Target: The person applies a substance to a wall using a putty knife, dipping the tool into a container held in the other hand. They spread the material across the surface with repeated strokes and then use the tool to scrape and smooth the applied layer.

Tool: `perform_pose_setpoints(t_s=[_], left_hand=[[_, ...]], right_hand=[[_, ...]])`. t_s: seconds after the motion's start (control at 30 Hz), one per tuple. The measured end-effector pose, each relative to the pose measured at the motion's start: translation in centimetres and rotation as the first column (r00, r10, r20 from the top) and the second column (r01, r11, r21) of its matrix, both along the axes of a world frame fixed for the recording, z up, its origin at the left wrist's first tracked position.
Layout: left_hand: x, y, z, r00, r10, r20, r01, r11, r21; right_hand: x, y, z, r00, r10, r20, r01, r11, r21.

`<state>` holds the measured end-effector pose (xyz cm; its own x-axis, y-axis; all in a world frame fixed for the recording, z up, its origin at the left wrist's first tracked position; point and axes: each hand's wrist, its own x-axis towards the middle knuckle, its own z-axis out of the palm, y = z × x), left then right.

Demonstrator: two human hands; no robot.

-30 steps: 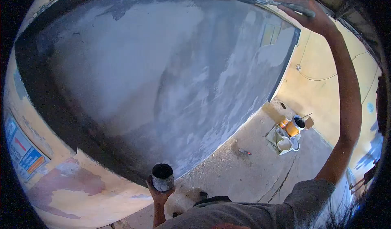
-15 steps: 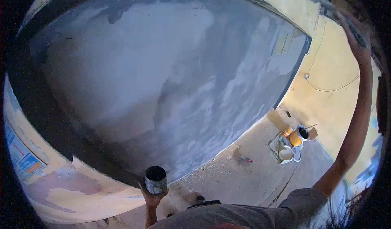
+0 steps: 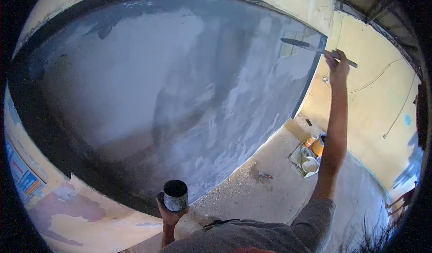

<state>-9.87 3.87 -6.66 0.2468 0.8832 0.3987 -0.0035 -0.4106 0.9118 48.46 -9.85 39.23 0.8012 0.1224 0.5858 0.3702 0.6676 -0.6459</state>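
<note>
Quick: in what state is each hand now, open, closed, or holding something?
Left hand: closed, holding a small round grey metal can from below.
Right hand: closed on a long thin brush, raised at the grey-painted wall.

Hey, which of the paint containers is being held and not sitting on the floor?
The small open can, gripped in the left hand before the grey wall. The orange bucket and the white bucket stand on the floor farther off.

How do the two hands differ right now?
The left hand sits low, near the body, cupping a small dark can from below. The right hand is high, at arm's length, gripping a brush that points at the grey wall. Both hands are closed on painting gear.
</note>
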Motion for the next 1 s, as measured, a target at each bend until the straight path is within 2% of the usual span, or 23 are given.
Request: perform_pose_setpoints(t_s=[0.03, 0.1, 0.17, 0.2, 0.3, 0.4, 0.43, 0.5, 0.53, 0.6, 0.63, 0.67, 0.73, 0.77, 0.8, 0.83, 0.87, 0.9, 0.93, 0.97, 1.0], left_hand=[[-0.1, 0.2, -1.1, 1.0, -0.003, -0.002, 0.003, 1.0, 0.008], [-0.3, 0.6, -4.3, 0.989, -0.074, 0.127, 0.095, 0.98, -0.173], [-0.6, -0.3, -3.3, 0.995, -0.064, 0.074, 0.072, 0.991, -0.115], [-0.8, -0.7, -2.9, 0.999, -0.046, 0.026, 0.048, 0.997, -0.06], [-1.6, -1.2, -4.1, 1.0, 0.008, 0.022, -0.006, 0.997, -0.082], [-3.0, -2.1, -6.3, 0.995, 0.096, 0.011, -0.093, 0.988, -0.124], [-3.5, -1.9, -7.1, 0.995, 0.101, 0.013, -0.098, 0.987, -0.127], [-4.7, -1.6, -8.6, 0.978, 0.117, -0.17, -0.121, 0.993, -0.012], [-4.7, -2.1, -7.4, 0.978, 0.119, -0.173, -0.124, 0.992, -0.019], [-4.0, -3.1, -3.1, 0.995, 0.095, -0.013, -0.096, 0.988, -0.122], [-4.1, -3.4, -3.1, 0.995, 0.098, -0.014, -0.099, 0.987, -0.126], [-4.1, -3.4, -3.1, 0.988, 0.14, -0.069, -0.149, 0.977, -0.15], [-4.5, -3.0, -4.1, 0.975, 0.179, -0.13, -0.2, 0.965, -0.17], [-4.4, -2.6, -5.6, 0.979, 0.193, -0.073, -0.204, 0.952, -0.226], [-4.6, -2.5, -7.2, 0.978, 0.208, -0.014, -0.203, 0.937, -0.285], [-4.6, -2.7, -6.8, 0.979, 0.206, -0.012, -0.2, 0.937, -0.288], [-4.4, -3.0, -5.3, 0.97, 0.225, -0.091, -0.239, 0.953, -0.184], [-4.4, -3.2, -4.5, 0.953, 0.251, -0.168, -0.266, 0.961, -0.078], [-4.4, -3.3, -4.6, 0.954, 0.249, -0.166, -0.265, 0.961, -0.081], [-4.4, -3.1, -4.7, 0.966, 0.216, -0.142, -0.23, 0.969, -0.091], [-4.6, -3.0, -4.8, 0.976, 0.181, -0.118, -0.193, 0.976, -0.1]], right_hand=[[-0.1, 0.8, 0.2, 1.0, 0.025, -0.005, -0.025, 1.0, -0.02], [-3.9, 2.0, 1.7, 0.998, 0.04, 0.047, -0.039, 0.999, -0.024], [-3.3, 3.5, 3.7, 0.991, 0.134, 0.01, -0.133, 0.99, -0.048], [-2.8, 4.1, 4.9, 0.991, 0.133, 0.007, -0.132, 0.99, -0.046], [-2.6, 5.2, 7.9, 0.989, 0.12, 0.085, -0.124, 0.992, 0.04], [-5.8, 5.4, 10.7, 0.997, 0.083, -0.005, -0.08, 0.969, 0.234], [-5.5, 5.6, 11.1, 0.996, 0.089, -0.002, -0.086, 0.969, 0.231], [-3.5, 5.1, 11.8, 0.984, -0.094, 0.154, 0.053, 0.966, 0.254], [-2.2, 4.2, 12.8, 0.977, -0.042, 0.209, -0.024, 0.952, 0.304], [0.3, 1.4, 15.9, 0.943, 0.054, 0.33, -0.18, 0.913, 0.365], [0.5, 0.1, 17.3, 0.915, 0.097, 0.391, -0.255, 0.891, 0.376], [-1.9, -0.7, 18.1, 0.915, 0.099, 0.391, -0.257, 0.891, 0.375], [-8.3, -2.2, 17.4, 0.966, -0.143, 0.216, 0.02, 0.874, 0.486], [-8.5, -2.7, 16.4, 0.966, -0.145, 0.213, 0.024, 0.875, 0.484], [-8.7, -2.9, 15.3, 0.937, -0.172, 0.305, 0.035, 0.914, 0.405], [-8.9, -3.1, 14.1, 0.897, -0.188, 0.4, 0.052, 0.944, 0.325], [-10.4, -2.8, 11.9, 0.883, -0.234, 0.406, 0.116, 0.948, 0.295], [-9.3, -3.0, 10.2, 0.846, -0.232, 0.48, 0.16, 0.969, 0.187], [-8.0, -3.0, 8.4, 0.806, -0.218, 0.551, 0.21, 0.974, 0.079], [-7.5, -2.9, 6.2, 0.726, -0.206, 0.656, 0.269, 0.963, 0.004], [-5.4, -2.8, 4.5, 0.64, -0.249, 0.727, 0.442, 0.893, -0.083]])
